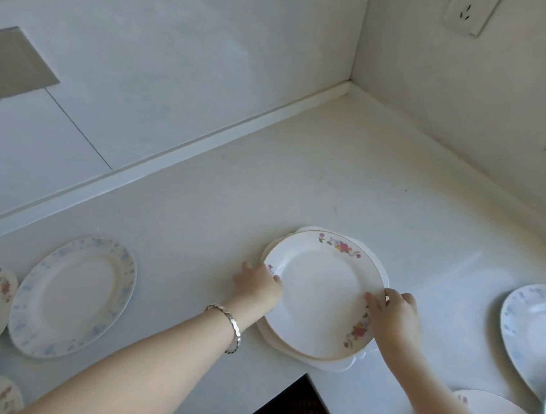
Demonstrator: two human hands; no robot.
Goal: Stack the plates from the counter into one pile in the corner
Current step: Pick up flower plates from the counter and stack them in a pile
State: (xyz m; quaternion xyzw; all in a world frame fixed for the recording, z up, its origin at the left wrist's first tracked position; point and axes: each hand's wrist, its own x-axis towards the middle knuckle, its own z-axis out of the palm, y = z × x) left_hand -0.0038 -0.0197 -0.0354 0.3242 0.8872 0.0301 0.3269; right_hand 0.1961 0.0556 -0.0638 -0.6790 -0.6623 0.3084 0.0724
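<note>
While both hands grip the floral plate [320, 294] atop the pile, left fingers [253, 278] and right fingers [376, 303] clamp its rim

Both hands, left [258, 286] and right [393, 315], grip the pink-flowered plate [320, 291] atop a small pile [335, 364]; a blue-patterned plate [74, 296] lies left.

Two blue-patterned plates [71, 296] are seen, and five pink-flowered plates [322, 294]; under the central one at least one plain white plate [335, 366] is stacked. Two hands [258, 286] are counted.
</note>
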